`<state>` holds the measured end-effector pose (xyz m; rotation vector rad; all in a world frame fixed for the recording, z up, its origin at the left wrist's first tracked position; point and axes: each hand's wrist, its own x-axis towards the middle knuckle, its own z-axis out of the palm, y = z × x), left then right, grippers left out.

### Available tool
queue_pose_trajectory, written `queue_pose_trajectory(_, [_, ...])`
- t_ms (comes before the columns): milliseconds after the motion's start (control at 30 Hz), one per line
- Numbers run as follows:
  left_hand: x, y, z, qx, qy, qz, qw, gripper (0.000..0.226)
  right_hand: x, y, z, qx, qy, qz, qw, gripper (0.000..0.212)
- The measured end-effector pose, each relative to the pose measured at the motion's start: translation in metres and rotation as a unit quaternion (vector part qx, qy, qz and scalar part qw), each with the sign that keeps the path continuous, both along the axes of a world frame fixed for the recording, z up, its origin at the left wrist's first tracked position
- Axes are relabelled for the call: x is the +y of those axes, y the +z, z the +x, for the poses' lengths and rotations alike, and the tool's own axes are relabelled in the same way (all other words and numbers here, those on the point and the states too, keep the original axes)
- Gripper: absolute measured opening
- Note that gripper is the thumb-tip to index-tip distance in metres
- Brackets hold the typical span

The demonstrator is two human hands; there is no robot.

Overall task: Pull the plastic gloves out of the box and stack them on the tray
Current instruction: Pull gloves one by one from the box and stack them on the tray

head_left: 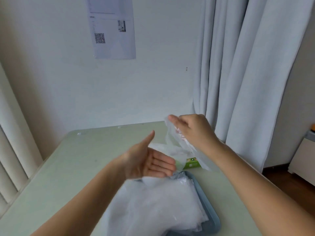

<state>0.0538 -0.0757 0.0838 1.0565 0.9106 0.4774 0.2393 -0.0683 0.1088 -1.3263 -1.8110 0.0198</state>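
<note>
at 6 o'clock a blue tray (209, 208) holds a heap of clear gloves (153, 206). just beyond, the left hand (150, 160) lies open, fingers straight. toward 1 o'clock the right hand (192, 132) pinches a glove (172, 145) lifted over the green box (193, 163); the slippery film may drag extras out.

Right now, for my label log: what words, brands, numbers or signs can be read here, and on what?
White paper sheet on the wall: QR code and small photo; printed lines too blurred to read.
Green cardboard box: small marks, too blurred to read.
No legible text anywhere.
</note>
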Motion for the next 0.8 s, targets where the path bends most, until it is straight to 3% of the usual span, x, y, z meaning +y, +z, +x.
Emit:
queue_pose_trajectory(67, [-0.014,-0.016,0.004,-0.122,-0.072,-0.073,0.987,0.105,-0.013,-0.002,-0.017,-0.053,0.022,0.067,0.996,0.066])
queue_pose_trajectory(133, [-0.023,-0.025,0.003,-0.219,-0.059,-0.11,0.968,0.106,-0.03,-0.006,-0.029,-0.1,0.081,0.159,0.979,0.055])
queue_pose_trajectory(233, [-0.032,-0.03,-0.007,-0.306,-0.015,-0.104,0.946,0.083,-0.058,-0.023,-0.035,-0.208,0.173,0.224,0.936,0.042])
queue_pose_trajectory(300, [-0.04,-0.03,-0.015,-0.292,-0.027,-0.056,0.954,0.055,-0.074,-0.041,-0.034,-0.279,0.208,0.229,0.909,0.037])
queue_pose_trajectory(400, [-0.05,-0.036,-0.017,-0.176,0.031,0.079,0.981,0.025,-0.094,-0.062,-0.029,-0.314,0.231,0.183,0.902,0.044])
queue_pose_trajectory(467, [-0.056,-0.037,-0.017,-0.157,0.076,0.121,0.977,0.023,-0.107,-0.071,-0.022,-0.235,0.266,0.136,0.925,0.045])
queue_pose_trajectory(533, [-0.059,-0.034,-0.021,-0.153,0.103,0.156,0.971,0.027,-0.115,-0.075,-0.013,-0.066,0.254,0.093,0.96,0.042])
queue_pose_trajectory(600, [-0.062,-0.027,-0.027,-0.156,0.105,0.182,0.965,0.027,-0.116,-0.074,-0.007,0.138,0.173,0.014,0.975,0.047])
queue_pose_trajectory(633, [-0.062,-0.024,-0.029,-0.162,0.103,0.186,0.963,0.025,-0.115,-0.073,-0.004,0.232,0.149,-0.062,0.959,0.063])
queue_pose_trajectory(700, [-0.066,-0.02,-0.033,-0.17,0.099,0.193,0.961,0.025,-0.108,-0.077,0.0,0.366,0.202,-0.238,0.877,0.093])
queue_pose_trajectory(800, [-0.068,-0.019,-0.039,-0.177,0.071,0.201,0.961,0.043,-0.102,-0.083,-0.003,0.477,0.29,-0.377,0.739,0.101])
